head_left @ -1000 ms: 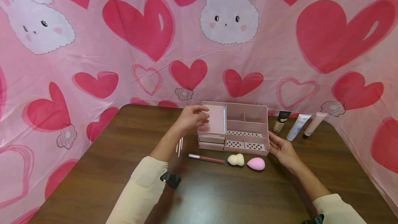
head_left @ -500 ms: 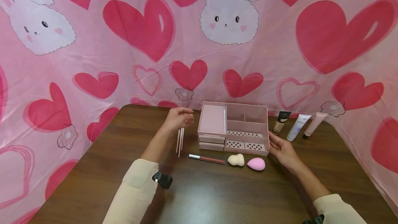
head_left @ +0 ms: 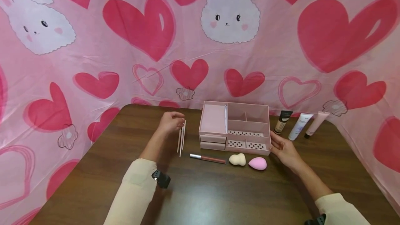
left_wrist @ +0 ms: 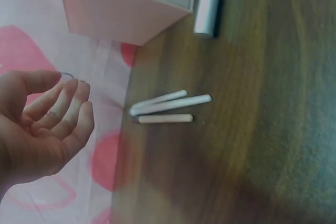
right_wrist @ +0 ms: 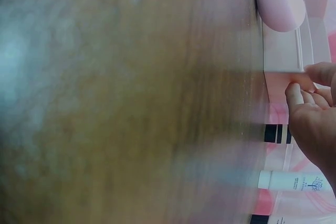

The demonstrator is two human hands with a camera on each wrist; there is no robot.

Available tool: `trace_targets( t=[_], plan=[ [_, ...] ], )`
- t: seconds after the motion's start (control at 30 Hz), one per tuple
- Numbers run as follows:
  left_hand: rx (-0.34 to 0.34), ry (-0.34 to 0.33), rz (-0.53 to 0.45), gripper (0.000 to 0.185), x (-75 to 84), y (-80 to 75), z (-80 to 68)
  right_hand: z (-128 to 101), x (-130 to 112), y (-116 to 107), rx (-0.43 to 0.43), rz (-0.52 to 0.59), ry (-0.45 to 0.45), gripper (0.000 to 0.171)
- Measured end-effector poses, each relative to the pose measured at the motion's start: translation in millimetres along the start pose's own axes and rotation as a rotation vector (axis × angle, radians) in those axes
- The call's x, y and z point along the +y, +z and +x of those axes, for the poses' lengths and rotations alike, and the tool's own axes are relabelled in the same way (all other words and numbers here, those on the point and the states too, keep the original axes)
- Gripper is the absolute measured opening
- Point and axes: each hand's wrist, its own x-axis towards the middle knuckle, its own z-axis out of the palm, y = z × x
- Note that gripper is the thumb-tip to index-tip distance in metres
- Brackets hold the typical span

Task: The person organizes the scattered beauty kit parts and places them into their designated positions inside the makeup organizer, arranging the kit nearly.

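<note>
Our left hand hangs just above the far ends of three thin pale sticks, its fingers loosely curled and gripping nothing (the left wrist view shows the palm bare, the fingertips clear of the wood). The sticks lie side by side on the surface, almost touching one another, running near to far, just left of the pink organizer.

Our right hand rests at the organizer's near right corner, fingers fairly straight and laid against its wall; how firmly they press we cannot tell, since the right wrist view is badly blurred.

What could go wrong here, as we judge it: the sticks are slim and bunched, so a pinch from above may catch only one, or roll the others apart and toward the lip gloss tube lying just near of them. A wide sweep of the left hand to the right could bump the organizer's left wall. If the right hand pushes rather than steadies, the organizer could slide left onto the sticks, or its near edge could nudge the beige sponge and the pink sponge in front of it, and the pink one looks round enough to roll. The three tubes beyond our right hand lean at the backdrop and might topple if a sleeve brushes them.
</note>
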Motion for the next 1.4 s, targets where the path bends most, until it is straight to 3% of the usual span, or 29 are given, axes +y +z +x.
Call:
trace_targets(
  t=[0.17, 0.27, 0.53, 0.83, 1.0, 1.4],
  plan=[
    [0.042, -0.023, 0.098, 0.030, -10.0, -4.6, 2.3, 0.8, -1.3, -0.4, -0.006, -0.027, 0.015, 0.065],
    [0.065, 0.006, 0.216, 0.028, -16.9, -7.6, 2.2, 0.9, -1.4, -0.3, -0.006, -0.037, 0.018, 0.065],
    [0.057, 0.002, 0.418, 0.025, -32.4, -12.6, 1.0, 1.1, -1.4, -0.6, -0.009, -0.034, 0.019, 0.064],
    [0.030, -0.043, 0.470, 0.019, -44.0, -11.5, -3.4, -0.3, -0.1, -1.1, -0.008, -0.011, -0.010, 0.064],
    [0.041, -0.025, 0.562, 0.019, -45.8, -11.4, -7.1, -0.9, 0.4, -0.8, -0.004, 0.009, -0.033, 0.064],
    [0.059, -0.010, 0.676, 0.017, -50.1, -8.4, -9.4, -2.0, 0.2, 0.0, -0.008, 0.025, -0.030, 0.065]
  ],
)
